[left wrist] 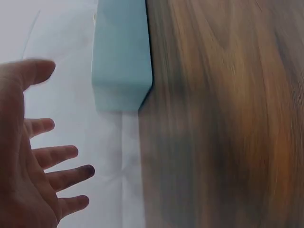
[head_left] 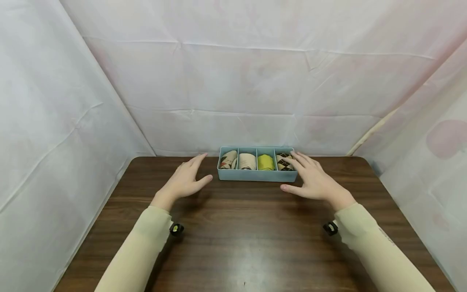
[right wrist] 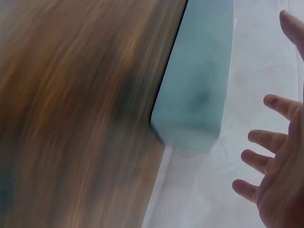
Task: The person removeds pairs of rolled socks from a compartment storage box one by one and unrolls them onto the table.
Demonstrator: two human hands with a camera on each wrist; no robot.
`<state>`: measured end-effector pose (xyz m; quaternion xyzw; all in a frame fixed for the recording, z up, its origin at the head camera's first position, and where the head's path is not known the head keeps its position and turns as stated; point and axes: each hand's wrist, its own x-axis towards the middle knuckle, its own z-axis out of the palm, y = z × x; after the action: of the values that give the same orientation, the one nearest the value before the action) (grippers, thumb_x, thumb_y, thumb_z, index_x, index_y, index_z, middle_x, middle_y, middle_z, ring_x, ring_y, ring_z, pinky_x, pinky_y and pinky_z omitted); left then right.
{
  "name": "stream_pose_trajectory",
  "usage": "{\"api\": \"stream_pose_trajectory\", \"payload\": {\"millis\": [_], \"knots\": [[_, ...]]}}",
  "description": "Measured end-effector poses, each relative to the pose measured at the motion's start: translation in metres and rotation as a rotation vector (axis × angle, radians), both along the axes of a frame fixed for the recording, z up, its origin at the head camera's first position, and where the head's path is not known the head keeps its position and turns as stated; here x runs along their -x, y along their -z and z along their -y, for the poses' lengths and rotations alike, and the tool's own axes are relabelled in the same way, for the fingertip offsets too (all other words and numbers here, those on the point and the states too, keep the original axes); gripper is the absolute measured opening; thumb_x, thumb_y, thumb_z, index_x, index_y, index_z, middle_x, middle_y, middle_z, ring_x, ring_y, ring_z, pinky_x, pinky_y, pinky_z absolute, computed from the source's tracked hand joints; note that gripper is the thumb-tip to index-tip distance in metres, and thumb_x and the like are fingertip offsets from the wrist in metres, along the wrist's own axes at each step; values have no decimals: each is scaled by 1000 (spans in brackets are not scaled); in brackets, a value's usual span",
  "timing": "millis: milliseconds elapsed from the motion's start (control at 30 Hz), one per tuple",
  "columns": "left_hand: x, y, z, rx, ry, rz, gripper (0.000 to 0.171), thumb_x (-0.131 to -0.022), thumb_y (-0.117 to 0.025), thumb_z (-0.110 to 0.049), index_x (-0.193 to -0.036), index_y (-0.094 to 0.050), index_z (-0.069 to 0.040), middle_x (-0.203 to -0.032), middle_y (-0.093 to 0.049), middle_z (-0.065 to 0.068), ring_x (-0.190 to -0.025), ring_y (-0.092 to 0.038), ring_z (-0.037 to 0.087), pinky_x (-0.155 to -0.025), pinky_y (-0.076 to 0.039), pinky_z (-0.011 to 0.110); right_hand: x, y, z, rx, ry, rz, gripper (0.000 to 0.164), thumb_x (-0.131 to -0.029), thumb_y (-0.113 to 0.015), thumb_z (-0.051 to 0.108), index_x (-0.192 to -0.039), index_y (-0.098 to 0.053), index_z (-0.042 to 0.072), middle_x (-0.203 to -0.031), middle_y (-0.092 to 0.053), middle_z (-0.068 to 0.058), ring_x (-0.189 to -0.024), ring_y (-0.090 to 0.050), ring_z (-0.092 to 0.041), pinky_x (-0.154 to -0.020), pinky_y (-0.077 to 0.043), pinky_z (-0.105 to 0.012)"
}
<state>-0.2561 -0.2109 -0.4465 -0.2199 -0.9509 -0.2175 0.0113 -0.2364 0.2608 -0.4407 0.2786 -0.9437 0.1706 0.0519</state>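
Pale green sleeves point(head_left: 135, 251), left hand point(head_left: 185, 178) and right hand point(head_left: 314, 178) with fingers spread, gripping nothing, light blue box point(head_left: 257, 175) between them at far edge of wood-grain table point(head_left: 237, 227), four compartments, rolled cloths inside, patterned beige point(head_left: 228, 160), cream point(head_left: 247, 161), yellow point(head_left: 266, 162), dark argyle point(head_left: 282, 165).

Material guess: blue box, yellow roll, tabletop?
Blue box: likely plastic, satin; smooth, thin, evenly coloured walls.
Yellow roll: probably fabric, matte; soft, rounded shape.
Tabletop: wood or wood-look laminate, semi-gloss; brown grain, soft light reflection. Can't tell which.
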Motion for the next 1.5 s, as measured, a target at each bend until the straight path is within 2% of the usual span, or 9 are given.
{"api": "stream_pose_trajectory", "payload": {"millis": [133,267,467,600,733,933,1100,1267,1500], "knots": [[11,12,-10,-137,9,35,83,-109,-61,-53,-175,-25,-19,-175,-37,14,-158,-38,41,-124,-34,66,12,-4,22,27,-25,6,92,-99,-72,65,-168,-42,12,-176,-31,-20,-161,-25,-49,-123,-21,-75],[16,25,-19,-262,3,93,82,-109,-65,-49,-174,-27,-19,-172,-41,17,-155,-43,42,-121,-39,65,23,-7,44,40,-26,24,86,-103,-69,60,-165,-44,6,-173,-35,-21,-159,-29,-48,-126,-20,-73],[18,40,-34,-498,-13,186,86,-106,-75,-34,-174,-25,-16,-170,-42,20,-150,-50,43,-118,-45,62,41,-5,78,93,-40,22,74,-105,-73,48,-158,-53,1,-162,-49,-20,-150,-43,-43,-123,-36,-64],[17,46,-41,-617,-32,221,89,-105,-77,-25,-174,-23,-13,-172,-39,20,-152,-48,42,-116,-47,59,53,-4,100,116,-53,45,67,-107,-71,44,-155,-56,1,-158,-53,-20,-149,-45,-42,-123,-37,-61],[12,55,-45,-667,-54,241,87,-106,-76,-27,-175,-23,-15,-174,-37,16,-154,-46,40,-117,-47,59,60,-4,120,128,-81,80,66,-109,-68,45,-156,-56,1,-157,-53,-19,-148,-45,-41,-122,-38,-60],[7,65,-49,-818,-63,323,87,-107,-75,-31,-175,-22,-18,-176,-35,9,-159,-39,35,-124,-39,56,71,-4,146,171,-83,89,60,-108,-71,39,-152,-59,-1,-147,-56,-18,-141,-48,-38,-119,-42,-57],[4,69,-45,-843,-67,304,85,-107,-75,-30,-175,-24,-23,-175,-35,11,-159,-38,36,-124,-38,60,77,0,170,179,-60,116,64,-107,-72,42,-154,-58,2,-146,-55,-18,-138,-50,-37,-117,-45,-55],[3,72,-45,-841,-37,290,83,-109,-72,-31,-176,-23,-27,-176,-32,13,-159,-38,37,-125,-35,61,78,9,182,171,-19,106,72,-102,-76,50,-156,-58,5,-143,-55,-16,-131,-52,-33,-112,-48,-51],[5,74,-54,-793,-40,263,70,-110,-70,-35,-171,-38,-22,-173,-40,9,-159,-39,34,-126,-36,56,79,8,182,132,5,106,83,-94,-83,58,-155,-59,6,-153,-54,-15,-139,-51,-36,-118,-44,-53]]}}
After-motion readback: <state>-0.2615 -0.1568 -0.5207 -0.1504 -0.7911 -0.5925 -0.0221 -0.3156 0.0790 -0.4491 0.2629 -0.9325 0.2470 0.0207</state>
